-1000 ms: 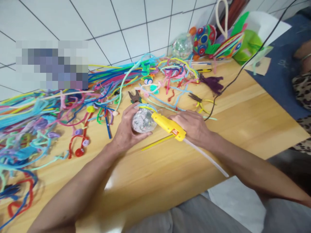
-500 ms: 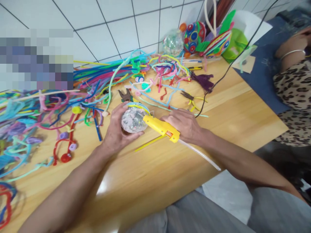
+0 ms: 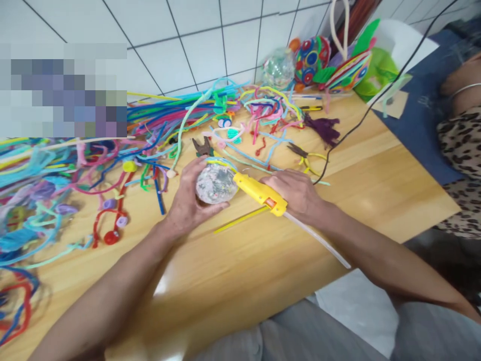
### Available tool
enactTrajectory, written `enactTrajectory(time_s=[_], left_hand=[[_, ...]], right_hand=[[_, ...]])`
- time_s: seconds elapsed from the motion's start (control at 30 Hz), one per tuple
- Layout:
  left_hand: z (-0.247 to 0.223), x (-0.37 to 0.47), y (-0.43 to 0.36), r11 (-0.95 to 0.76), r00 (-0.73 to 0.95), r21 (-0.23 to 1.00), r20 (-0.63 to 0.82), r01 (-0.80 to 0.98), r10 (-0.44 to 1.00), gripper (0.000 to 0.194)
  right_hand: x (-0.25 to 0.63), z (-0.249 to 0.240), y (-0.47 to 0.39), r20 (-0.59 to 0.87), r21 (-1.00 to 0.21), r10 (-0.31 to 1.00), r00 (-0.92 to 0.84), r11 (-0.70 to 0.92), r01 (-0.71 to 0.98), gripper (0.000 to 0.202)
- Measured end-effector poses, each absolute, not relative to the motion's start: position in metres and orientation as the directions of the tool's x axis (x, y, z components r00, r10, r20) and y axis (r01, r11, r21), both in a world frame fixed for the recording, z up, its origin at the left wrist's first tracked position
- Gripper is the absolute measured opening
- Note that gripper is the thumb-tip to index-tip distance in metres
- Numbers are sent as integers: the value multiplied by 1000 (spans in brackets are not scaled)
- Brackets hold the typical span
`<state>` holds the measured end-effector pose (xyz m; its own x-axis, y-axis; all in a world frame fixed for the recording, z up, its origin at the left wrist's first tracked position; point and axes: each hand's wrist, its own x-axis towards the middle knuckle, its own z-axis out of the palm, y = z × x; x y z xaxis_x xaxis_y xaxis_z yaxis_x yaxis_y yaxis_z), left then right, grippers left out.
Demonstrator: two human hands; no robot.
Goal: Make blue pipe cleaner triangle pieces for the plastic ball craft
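My left hand [image 3: 191, 200] is wrapped round the side of a clear ball [image 3: 216, 184] with pale, glittery filling. Blue and yellow pipe cleaners [image 3: 222, 162] curve along the ball's upper edge. In my right hand [image 3: 295, 193] is a yellow hot glue gun [image 3: 259, 193], its nozzle end at the ball's right side; whether the tip touches cannot be made out. A clear glue stick [image 3: 319, 240] sticks out from the gun's back. Beneath the gun a yellow pipe cleaner [image 3: 238, 220] lies on the wooden table [image 3: 225, 281].
Tangled pipe cleaners [image 3: 150, 125] cover the table's left and back. Pliers [image 3: 203, 146], yellow-handled pliers [image 3: 300, 151] and a purple tassel [image 3: 323, 128] lie beyond my hands. Decorated balls [image 3: 311, 60] stand by the tiled wall. A black cord [image 3: 361, 118] crosses the right side, near a person in leopard print [image 3: 460, 145].
The whole view has shifted, so everything sits slightly further right. The glue gun's nozzle end is now closer against the ball's right edge. Both hands keep their holds.
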<state>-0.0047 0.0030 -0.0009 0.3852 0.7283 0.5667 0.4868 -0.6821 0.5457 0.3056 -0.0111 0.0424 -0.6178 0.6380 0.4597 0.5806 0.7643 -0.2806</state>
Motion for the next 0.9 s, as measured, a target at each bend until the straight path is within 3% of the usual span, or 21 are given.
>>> enactTrajectory(time_s=[0.23, 0.47, 0.9], left_hand=[[0, -3, 2, -702, 406, 550, 573, 453, 712, 108], [2, -2, 3, -733, 419, 523, 603, 434, 678, 108], [-1, -2, 4, -735, 420, 542, 603, 408, 678, 108]], right_hand=[[309, 47, -13, 543, -244, 590, -598, 792, 560, 19], [310, 42, -9, 511, -240, 597, -618, 790, 564, 31], [306, 41, -7, 588, -268, 550, -593, 824, 500, 21]])
